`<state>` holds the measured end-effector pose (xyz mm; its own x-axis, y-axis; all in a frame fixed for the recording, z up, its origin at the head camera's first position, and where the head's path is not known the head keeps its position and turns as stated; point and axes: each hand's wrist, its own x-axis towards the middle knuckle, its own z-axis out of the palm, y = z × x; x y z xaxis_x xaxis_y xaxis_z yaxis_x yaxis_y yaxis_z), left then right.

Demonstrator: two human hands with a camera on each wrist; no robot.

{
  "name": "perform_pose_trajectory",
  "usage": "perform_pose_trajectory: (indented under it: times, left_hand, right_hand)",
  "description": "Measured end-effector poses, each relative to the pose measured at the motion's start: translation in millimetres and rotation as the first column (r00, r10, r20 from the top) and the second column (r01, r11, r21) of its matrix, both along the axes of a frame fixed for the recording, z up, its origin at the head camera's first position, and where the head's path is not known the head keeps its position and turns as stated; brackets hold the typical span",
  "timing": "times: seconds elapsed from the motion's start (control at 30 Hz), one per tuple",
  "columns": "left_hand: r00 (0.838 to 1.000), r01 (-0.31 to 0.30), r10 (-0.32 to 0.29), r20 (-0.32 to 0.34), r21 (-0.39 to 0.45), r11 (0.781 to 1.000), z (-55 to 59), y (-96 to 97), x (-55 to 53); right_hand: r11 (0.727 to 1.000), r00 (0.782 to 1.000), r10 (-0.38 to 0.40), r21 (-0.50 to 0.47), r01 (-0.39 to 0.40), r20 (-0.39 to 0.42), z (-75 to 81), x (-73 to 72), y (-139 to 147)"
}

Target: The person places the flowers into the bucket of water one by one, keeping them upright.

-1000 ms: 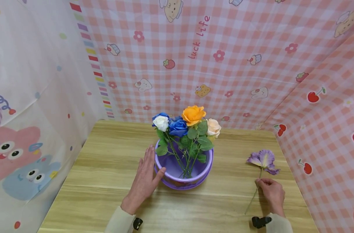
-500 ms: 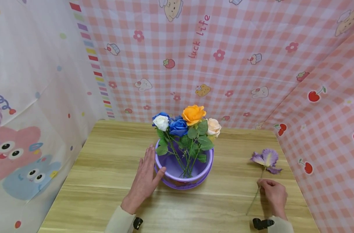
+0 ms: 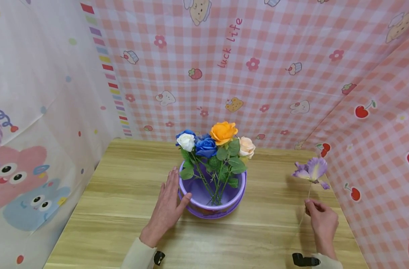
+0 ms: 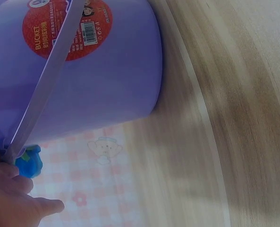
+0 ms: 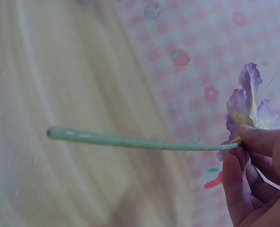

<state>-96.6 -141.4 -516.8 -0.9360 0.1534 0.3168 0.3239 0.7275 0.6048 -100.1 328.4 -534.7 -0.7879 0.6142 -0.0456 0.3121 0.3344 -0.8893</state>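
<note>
A purple bucket stands on the table, holding artificial roses: a white rose, blue roses, an orange rose and a peach rose. My left hand rests against the bucket's left side, fingers extended and thumb at the rim. In the left wrist view, the bucket's handle hangs across its wall. At the right, my right hand pinches the stem of a purple artificial flower between thumb and fingers. The right wrist view shows the bare green stem pointing away from the hand.
The wooden table holds the bucket. A pink checked cloth hangs behind it and continues along the right side. A white patterned cloth hangs at the left.
My right hand has lifted the purple flower off the table and shifted it slightly right and away from me. The left hand and bucket have stayed put.
</note>
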Motion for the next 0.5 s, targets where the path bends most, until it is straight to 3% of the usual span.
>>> perform_pose_trajectory:
  times: [0.3,0.5]
  left_hand:
    - [1.000,-0.001,0.001,-0.002,-0.002,1.000,0.1,0.1,0.0]
    - [1.000,-0.003,0.003,-0.019,-0.008,1.000,-0.3,0.5,-0.5]
  right_hand:
    - [0.978,0.978,-0.057,-0.207,0.015,-0.200,31.9,-2.8,-18.8]
    - [0.973,0.956,-0.062,-0.231,-0.006,-0.286,47.7,-2.6,-28.6]
